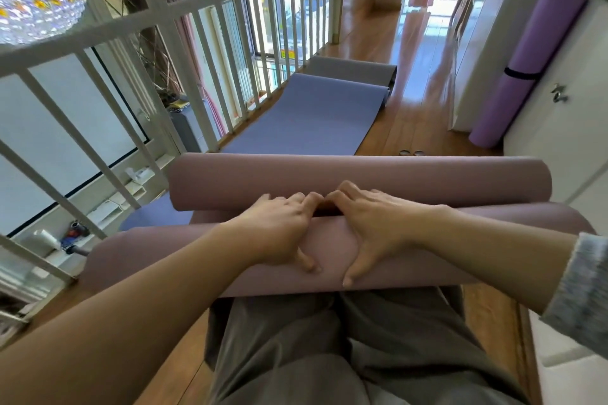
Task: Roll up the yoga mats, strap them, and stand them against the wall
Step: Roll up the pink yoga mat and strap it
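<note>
Left hand (283,230), right hand (371,227) side by side at middle of mauve mat (411,270), part-rolled across lap. Fingers curled together over roll's far edge, thumbs spread on near face. Blue mat (306,115) flat on floor ahead. Strapped purple mat (526,69) upright at wall.

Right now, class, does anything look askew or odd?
The pink mat looks askew: its near roll, under the left hand and right hand, lies at an angle to its far roll.

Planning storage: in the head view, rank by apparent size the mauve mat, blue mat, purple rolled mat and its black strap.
1. mauve mat (nearest the camera, so its lead is unsure)
2. blue mat
3. purple rolled mat
4. black strap
</note>
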The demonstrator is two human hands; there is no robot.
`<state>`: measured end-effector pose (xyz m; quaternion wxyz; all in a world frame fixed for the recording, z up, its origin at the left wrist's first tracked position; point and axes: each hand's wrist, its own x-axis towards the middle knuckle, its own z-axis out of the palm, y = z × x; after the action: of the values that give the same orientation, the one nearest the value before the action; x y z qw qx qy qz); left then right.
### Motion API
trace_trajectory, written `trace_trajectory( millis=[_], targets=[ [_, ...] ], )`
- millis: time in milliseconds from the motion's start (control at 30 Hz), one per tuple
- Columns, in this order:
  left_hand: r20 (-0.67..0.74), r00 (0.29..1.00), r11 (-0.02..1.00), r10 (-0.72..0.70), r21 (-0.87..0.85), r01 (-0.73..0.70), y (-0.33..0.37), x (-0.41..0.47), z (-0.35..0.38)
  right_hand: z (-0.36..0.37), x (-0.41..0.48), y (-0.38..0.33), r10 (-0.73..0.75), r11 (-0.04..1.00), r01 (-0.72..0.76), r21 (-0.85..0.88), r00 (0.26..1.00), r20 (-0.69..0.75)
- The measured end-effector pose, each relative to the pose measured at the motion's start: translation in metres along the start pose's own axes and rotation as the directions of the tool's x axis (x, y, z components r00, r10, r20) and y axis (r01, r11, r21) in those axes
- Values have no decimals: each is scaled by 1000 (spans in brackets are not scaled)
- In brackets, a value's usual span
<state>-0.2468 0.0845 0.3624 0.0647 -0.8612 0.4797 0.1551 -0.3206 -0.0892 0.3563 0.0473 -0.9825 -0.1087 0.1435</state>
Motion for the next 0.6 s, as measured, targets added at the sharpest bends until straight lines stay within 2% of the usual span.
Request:
trace_trajectory(
  millis=[100, 167, 267, 367, 467, 533, 600],
  targets=[
    [21, 999, 995, -43, -89, 44, -4, 1, -2, -1, -4, 4, 29, 997, -25, 78, 998, -50],
    [2, 998, 997, -57, -55, 57, -2, 1, -2, -3, -5, 7, 54, 993, -47, 108, 996, -67],
    [-72, 996, 997, -46, 57, 50, 4, 0, -1, -5, -1, 10, 51, 999, -49, 14, 994, -100],
    [-152, 988, 996, -40, 75, 52, 6, 1, 3, -2, 3, 11, 84, 996, -85, -5, 992, -97],
    [-197, 979, 998, -51, 33, 59, 5, 2, 7, -2, 5, 11, 121, 991, -113, 74, 987, -110],
    [-181, 982, 997, -52, 39, 60, 4, 2, 10, -7, 7, 14, 166, 975, -137, 175, 972, -167],
    [-188, 982, 997, -33, 64, 46, 4, 0, 11, -10, 14, 22, 198, 969, -158, 188, 956, -217]
  ],
)
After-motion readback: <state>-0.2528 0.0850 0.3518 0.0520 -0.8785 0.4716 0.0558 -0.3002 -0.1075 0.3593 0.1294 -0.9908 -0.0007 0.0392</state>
